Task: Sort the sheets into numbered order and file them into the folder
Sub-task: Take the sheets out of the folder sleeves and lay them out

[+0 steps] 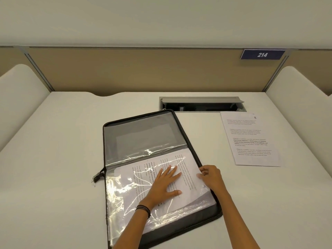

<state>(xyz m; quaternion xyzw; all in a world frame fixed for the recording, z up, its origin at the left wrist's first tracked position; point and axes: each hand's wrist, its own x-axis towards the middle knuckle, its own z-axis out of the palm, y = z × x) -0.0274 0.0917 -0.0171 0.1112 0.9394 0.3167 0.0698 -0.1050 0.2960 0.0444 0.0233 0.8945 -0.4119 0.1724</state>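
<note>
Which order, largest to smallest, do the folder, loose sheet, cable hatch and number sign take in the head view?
1. folder
2. loose sheet
3. cable hatch
4. number sign
The hatch and sign lie farther from the camera, so their true size is unsure.

1 head-worn wide-angle view looks forward and steeply down, close over the near edge of the white rectangular desk [62, 168], facing its far edge and beige partition [125, 69].
</note>
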